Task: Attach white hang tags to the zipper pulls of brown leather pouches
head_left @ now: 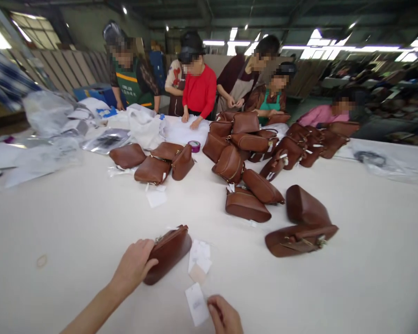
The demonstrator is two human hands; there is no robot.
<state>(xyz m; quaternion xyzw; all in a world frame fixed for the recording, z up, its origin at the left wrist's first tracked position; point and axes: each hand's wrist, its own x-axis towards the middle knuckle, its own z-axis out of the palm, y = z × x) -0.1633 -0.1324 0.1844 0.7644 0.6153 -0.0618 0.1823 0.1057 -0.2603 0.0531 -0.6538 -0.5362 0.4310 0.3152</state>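
My left hand [134, 266] grips the near end of a brown leather handbag [169, 253] that lies on the white table [73, 222]. My right hand [225, 316] sits at the bottom edge, its fingers pinched on a small white tag [197, 304]. More white tags [199, 260] lie on the table just right of the bag, between my two hands.
Several brown handbags lie in heaps across the middle [245, 204] and far side [247, 134] of the table, two more at the right [301, 227]. A roll of purple tape [194, 146] and plastic bags [48, 139] sit at the far left. Several people stand along the far edge.
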